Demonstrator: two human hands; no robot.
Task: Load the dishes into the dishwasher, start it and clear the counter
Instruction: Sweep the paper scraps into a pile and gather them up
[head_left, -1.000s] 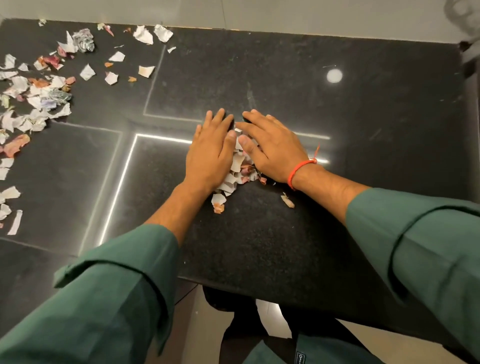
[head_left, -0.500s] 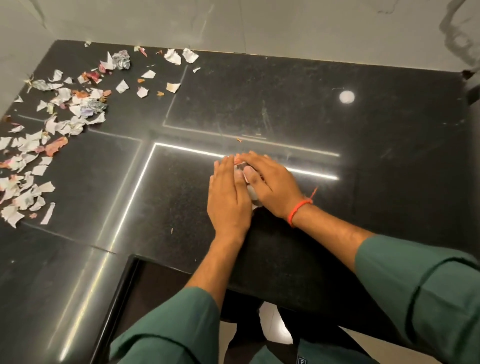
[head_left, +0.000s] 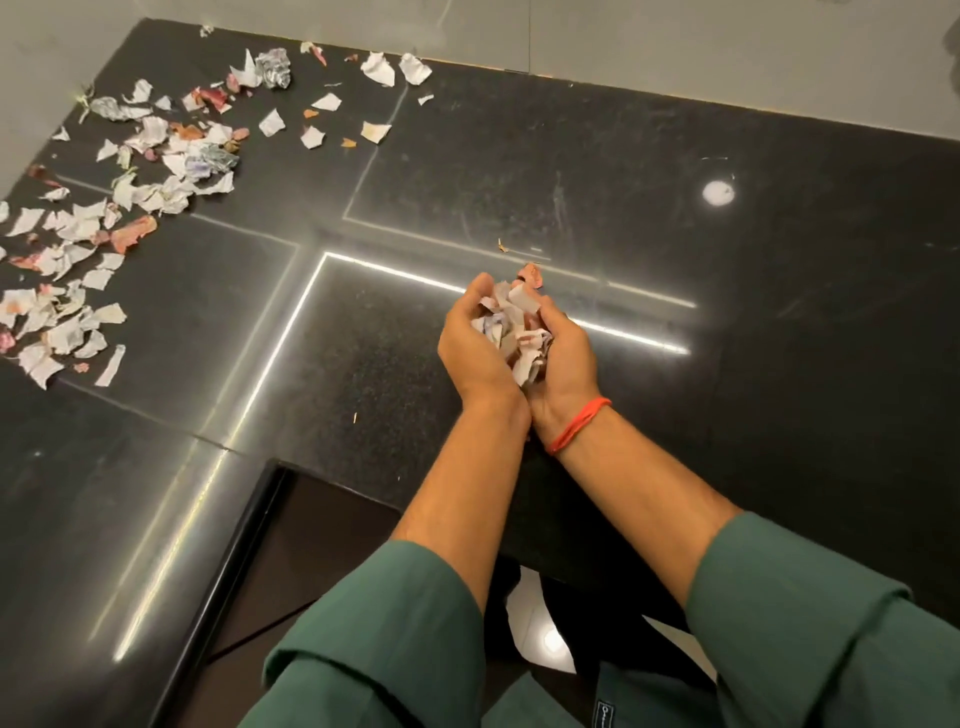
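Head view: the left hand (head_left: 470, 343) and the right hand (head_left: 563, 353) are cupped together, palms turned inward with wrists touching, fingers curled round a bundle of paper scraps (head_left: 511, 325) held above the black counter (head_left: 675, 260). A red thread bracelet (head_left: 577, 423) circles the right wrist, and green sleeves (head_left: 810, 623) cover both forearms. Just beyond the hands one tiny orange fragment (head_left: 502, 246) lies on the stone. To the right and far right the counter surface runs bare to the pale wall (head_left: 675, 47). At the far left a wide scatter of torn paper (head_left: 130, 208) lies loose, reaching the left edge and the back corner. The near counter edge drops off just under the forearms.
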